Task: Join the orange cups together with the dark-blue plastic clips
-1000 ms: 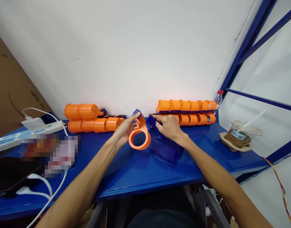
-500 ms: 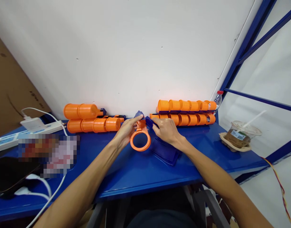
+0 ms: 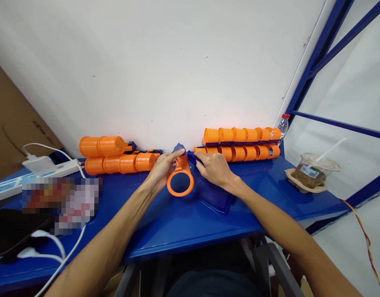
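Observation:
My left hand (image 3: 160, 170) grips an orange plastic tube piece (image 3: 180, 178), its round open end facing me. A dark blue clip part (image 3: 179, 147) sits at the tube's far end under my left fingertips. My right hand (image 3: 215, 168) pinches a second dark blue flat piece (image 3: 193, 157) against the tube's right side. Under my right hand lies a small stack of dark blue flat pieces (image 3: 215, 197) on the blue table (image 3: 184, 222).
Rows of joined orange tubes lie along the wall: one group at left (image 3: 115, 156), one at right (image 3: 242, 144). An iced drink cup with straw (image 3: 312, 171) stands right, a bottle (image 3: 281, 125) behind. A white power strip (image 3: 38, 170), cables and a phone (image 3: 13, 231) lie left.
My right hand has lifted a blue piece from the stack and brought it up against the orange tube. My left hand has kept hold of the tube, turning it slightly.

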The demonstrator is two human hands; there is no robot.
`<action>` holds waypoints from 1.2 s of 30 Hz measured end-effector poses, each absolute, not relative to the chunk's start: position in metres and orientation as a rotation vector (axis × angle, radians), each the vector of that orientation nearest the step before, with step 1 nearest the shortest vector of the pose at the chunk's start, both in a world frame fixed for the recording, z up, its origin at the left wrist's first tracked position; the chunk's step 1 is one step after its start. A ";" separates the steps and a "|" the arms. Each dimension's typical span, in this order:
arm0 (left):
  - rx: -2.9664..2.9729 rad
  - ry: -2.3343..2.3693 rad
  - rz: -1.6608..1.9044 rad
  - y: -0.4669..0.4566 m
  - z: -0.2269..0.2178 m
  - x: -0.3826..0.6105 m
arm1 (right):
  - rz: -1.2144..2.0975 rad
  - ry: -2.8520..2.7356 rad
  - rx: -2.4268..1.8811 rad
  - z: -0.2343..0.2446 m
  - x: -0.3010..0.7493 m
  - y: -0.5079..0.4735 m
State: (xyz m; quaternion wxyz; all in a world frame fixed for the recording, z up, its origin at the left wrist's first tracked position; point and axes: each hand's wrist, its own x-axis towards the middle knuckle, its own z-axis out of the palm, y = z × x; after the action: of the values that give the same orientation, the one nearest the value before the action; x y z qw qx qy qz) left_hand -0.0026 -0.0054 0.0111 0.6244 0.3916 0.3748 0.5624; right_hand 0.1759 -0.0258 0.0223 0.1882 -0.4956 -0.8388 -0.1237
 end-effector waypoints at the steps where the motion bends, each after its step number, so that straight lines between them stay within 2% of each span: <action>1: 0.911 0.853 1.297 -0.006 0.011 -0.003 | -0.346 -2.365 -1.385 0.021 0.176 -0.026; 29: 0.985 0.864 1.456 -0.006 0.002 0.004 | -0.441 -2.383 -1.319 0.010 0.165 -0.030; 33: 0.865 0.841 1.541 -0.001 0.003 -0.002 | -0.405 -2.335 -1.186 0.005 0.160 -0.035; 36: 0.724 0.840 1.612 0.005 0.006 -0.011 | -0.515 -2.410 -0.984 0.003 0.159 -0.040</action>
State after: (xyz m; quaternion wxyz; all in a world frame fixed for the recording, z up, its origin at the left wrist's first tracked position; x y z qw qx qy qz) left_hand -0.0109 0.0055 0.0059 0.5586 0.3068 0.3561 0.6834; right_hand 0.1589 -0.0398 0.0027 0.2414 -0.3598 -0.8813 -0.1884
